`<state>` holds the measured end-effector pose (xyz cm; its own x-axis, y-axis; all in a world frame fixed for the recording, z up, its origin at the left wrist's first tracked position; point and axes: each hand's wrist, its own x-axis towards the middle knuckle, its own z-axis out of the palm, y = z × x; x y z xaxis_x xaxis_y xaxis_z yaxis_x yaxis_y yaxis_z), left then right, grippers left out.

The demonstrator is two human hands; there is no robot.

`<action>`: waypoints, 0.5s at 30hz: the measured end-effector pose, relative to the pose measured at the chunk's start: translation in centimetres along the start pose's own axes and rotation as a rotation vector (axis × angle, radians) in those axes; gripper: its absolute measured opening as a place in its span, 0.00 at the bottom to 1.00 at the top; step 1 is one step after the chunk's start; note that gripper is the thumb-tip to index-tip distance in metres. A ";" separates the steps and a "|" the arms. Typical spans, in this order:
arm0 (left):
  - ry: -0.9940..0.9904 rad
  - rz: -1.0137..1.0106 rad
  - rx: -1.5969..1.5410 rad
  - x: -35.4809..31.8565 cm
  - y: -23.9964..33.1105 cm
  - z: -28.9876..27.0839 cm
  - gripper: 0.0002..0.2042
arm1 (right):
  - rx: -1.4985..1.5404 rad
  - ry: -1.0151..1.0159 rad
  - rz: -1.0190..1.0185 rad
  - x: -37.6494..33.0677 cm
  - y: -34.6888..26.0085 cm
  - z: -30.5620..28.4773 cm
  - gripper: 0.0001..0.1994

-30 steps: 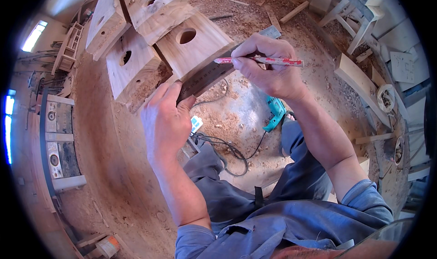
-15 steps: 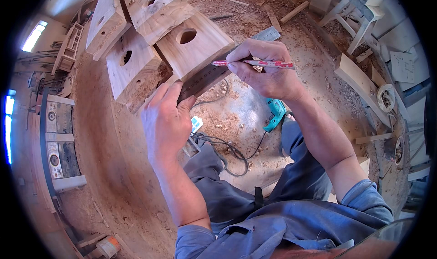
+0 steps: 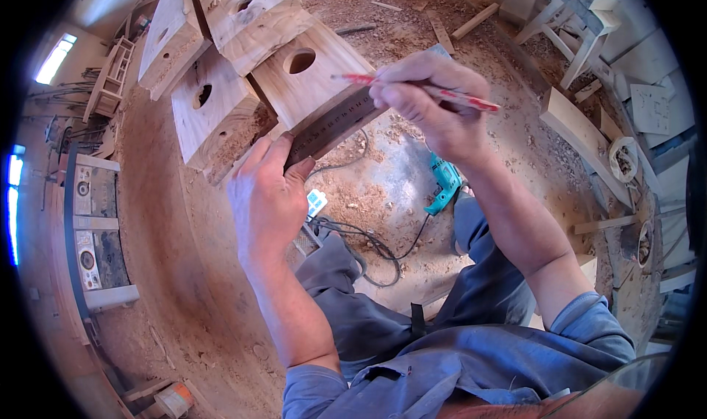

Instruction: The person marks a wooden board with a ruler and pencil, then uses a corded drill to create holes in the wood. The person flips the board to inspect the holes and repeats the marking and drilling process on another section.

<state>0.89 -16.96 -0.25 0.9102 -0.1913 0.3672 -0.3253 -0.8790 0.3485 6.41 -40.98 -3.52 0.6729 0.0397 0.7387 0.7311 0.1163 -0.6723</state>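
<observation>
My left hand (image 3: 266, 191) is closed on the near-left end of a dark metal ruler (image 3: 335, 130), its fingers also by the corner of the wooden block. The ruler lies along the near edge of a pale wooden block (image 3: 317, 80) that has an oval hole in its top. In my right hand (image 3: 438, 106) is a red and white pencil (image 3: 456, 97), pinched between thumb and fingers. Its tip points left, over the block's face near the hole. Whether the tip touches the wood I cannot tell. The ruler's far end is mostly hidden behind my right hand.
More holed wooden blocks (image 3: 213, 113) stand against this one on the left and behind. A teal power drill (image 3: 444, 185) with a black cord (image 3: 375, 246) lies on the dusty floor between my legs. Timber (image 3: 582, 139) lies at the right, beside a white wooden stand (image 3: 582, 25).
My right hand has lifted and turned slightly, moving the pencil tip from the ruler's edge up over the block's face. My left hand and the ruler have stayed almost still.
</observation>
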 end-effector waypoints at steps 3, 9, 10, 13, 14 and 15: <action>0.013 0.006 -0.010 0.0 0.1 0.0 0.16 | -0.016 0.134 -0.018 0.1 -0.7 -0.1 0.07; -0.012 0.008 -0.017 -0.1 -0.3 0.1 0.17 | -0.389 0.379 0.084 -0.2 2.7 -3.1 0.12; -0.011 0.008 -0.022 -0.1 -0.3 0.2 0.17 | -0.301 0.417 0.137 -0.2 3.3 -3.4 0.11; -0.006 -0.001 -0.046 -0.2 -0.2 0.2 0.17 | -0.193 0.466 0.260 -0.4 3.9 -4.1 0.13; -0.008 -0.008 -0.048 -0.2 -0.1 0.2 0.17 | -0.177 0.471 0.263 -0.3 4.1 -4.1 0.13; -0.010 -0.015 -0.048 -0.1 -0.1 0.1 0.17 | -0.161 0.478 0.266 -0.3 4.3 -4.0 0.14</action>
<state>0.82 -16.95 -0.45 0.9177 -0.1825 0.3530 -0.3230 -0.8600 0.3951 9.84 -44.51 -6.81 0.7850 -0.4106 0.4639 0.5124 0.0095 -0.8587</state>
